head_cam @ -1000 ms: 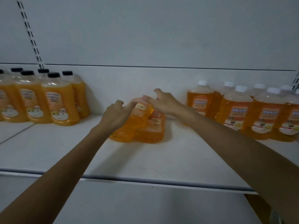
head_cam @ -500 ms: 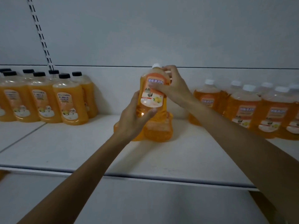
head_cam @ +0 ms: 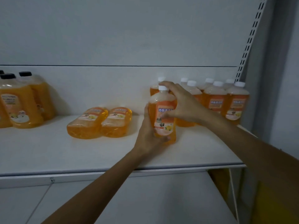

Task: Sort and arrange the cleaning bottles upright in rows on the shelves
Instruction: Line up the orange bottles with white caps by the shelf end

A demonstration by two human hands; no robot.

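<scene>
An orange white-capped bottle (head_cam: 163,122) stands upright on the white shelf (head_cam: 48,152), just left of a group of several white-capped bottles (head_cam: 215,101). My left hand (head_cam: 149,135) grips its lower left side. Over its shoulder and neck curls my right hand (head_cam: 179,101), fingers around the upper label. Two more orange bottles (head_cam: 100,122) lie flat side by side in the middle of the shelf. Black-capped orange bottles (head_cam: 21,101) stand in a group at the far left.
The shelf's back panel and a slotted upright (head_cam: 249,39) rise behind the white-capped group at the right end. A lower white shelf (head_cam: 145,199) shows below the front edge. Bare shelf surface lies in front of the lying bottles.
Both hands have carried the bottle from above the lying pair to the right and lowered it beside the white-capped group. The view has swung right.
</scene>
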